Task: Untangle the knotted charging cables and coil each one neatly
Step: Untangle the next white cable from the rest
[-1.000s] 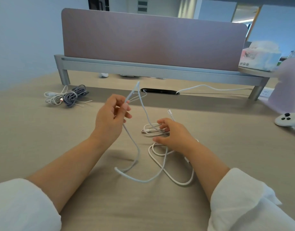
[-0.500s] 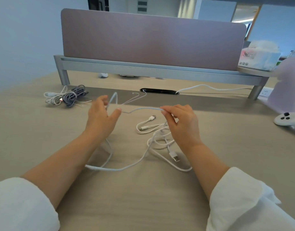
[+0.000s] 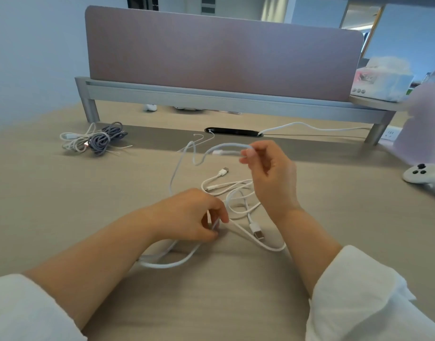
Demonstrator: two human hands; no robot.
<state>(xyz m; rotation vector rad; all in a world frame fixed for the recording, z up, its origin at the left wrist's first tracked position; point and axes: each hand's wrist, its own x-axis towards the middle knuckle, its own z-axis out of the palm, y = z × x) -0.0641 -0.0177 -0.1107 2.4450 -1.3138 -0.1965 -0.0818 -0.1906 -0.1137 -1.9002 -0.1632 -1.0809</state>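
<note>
Right hand point(image 3: 268, 178) raised, pinching pale cable point(image 3: 226, 146) loop at fingertips; left hand point(image 3: 191, 215) low on desk point(image 3: 64, 205), fingers curled round its lower stretch.

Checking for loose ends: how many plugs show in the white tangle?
4 plugs: one beside the right hand, two on the desk below, one by the left hand. Others may be hidden.

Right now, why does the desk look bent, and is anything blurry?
Head view: the wide lens bends the pale wooden desk; the fingers of the right hand and the raised pale blue cable are motion-blurred; soft light casts only faint shadows.
</note>
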